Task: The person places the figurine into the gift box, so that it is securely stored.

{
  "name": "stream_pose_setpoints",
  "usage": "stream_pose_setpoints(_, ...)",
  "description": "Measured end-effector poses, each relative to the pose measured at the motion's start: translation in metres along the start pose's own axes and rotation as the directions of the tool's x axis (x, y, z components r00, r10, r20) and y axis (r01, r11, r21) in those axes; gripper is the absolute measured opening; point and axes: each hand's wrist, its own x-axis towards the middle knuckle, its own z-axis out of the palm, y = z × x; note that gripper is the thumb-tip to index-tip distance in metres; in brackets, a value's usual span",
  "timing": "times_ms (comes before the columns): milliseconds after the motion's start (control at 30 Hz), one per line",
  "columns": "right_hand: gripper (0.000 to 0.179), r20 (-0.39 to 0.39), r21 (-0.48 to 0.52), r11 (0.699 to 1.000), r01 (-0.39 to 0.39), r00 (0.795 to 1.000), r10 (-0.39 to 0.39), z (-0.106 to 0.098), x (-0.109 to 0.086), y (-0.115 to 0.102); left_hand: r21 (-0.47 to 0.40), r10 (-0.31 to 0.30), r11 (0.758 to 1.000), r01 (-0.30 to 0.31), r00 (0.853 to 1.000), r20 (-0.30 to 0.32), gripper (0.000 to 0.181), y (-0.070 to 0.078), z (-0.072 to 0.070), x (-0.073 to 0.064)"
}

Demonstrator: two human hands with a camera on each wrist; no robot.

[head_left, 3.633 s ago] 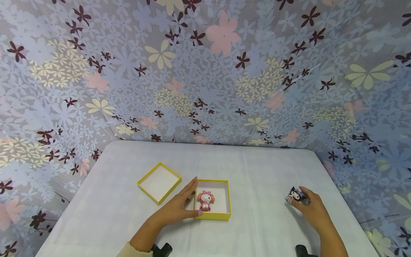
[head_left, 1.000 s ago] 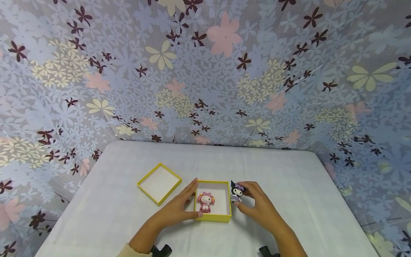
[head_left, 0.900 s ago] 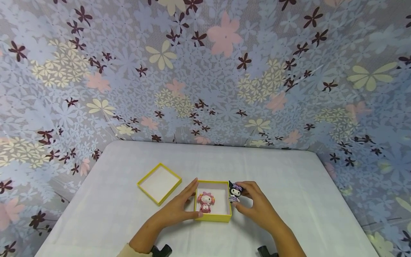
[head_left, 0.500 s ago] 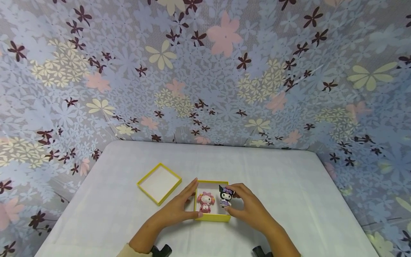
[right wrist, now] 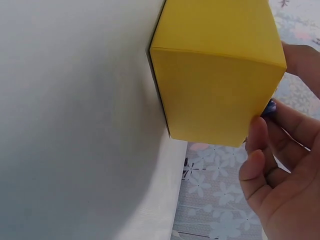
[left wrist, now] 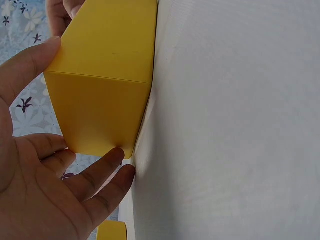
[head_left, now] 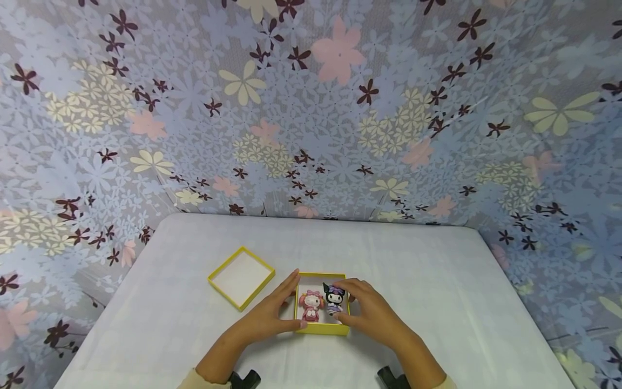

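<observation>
two grips: right hand point(head_left: 373, 312) pinches black-purple plastic figurine point(head_left: 334, 299); left hand point(head_left: 264, 319) holds square yellow cardboard box point(head_left: 322, 329), left edge. early release could topple the figurine.

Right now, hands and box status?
Left hand grips square yellow box. Right hand holds black-purple figurine at its opening; pink figurine inside. Yellow-edged square lid not blocking.

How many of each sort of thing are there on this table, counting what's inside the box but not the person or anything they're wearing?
Toy figures: 2 (pink figure, black-and-purple figure)
Open yellow box: 1
Shallow yellow-rimmed lid: 1
Total: 4
</observation>
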Motion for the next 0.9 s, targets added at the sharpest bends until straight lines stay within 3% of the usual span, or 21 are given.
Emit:
stream_pose_setpoints(200,0.063,0.046,-0.026,0.999,0.03,0.999,-0.029,0.0,0.006,0.002,0.001,0.003,1.0,-0.003,1.0,0.002,0.104,-0.001,0.0,0.0)
stream_pose_setpoints(900,0.06,0.19,-0.205,0.976,-0.075,0.975,0.115,0.004,0.025,-0.016,0.005,-0.005,1.0,0.005,1.0,0.001,0.104,0.001,0.0,-0.001)
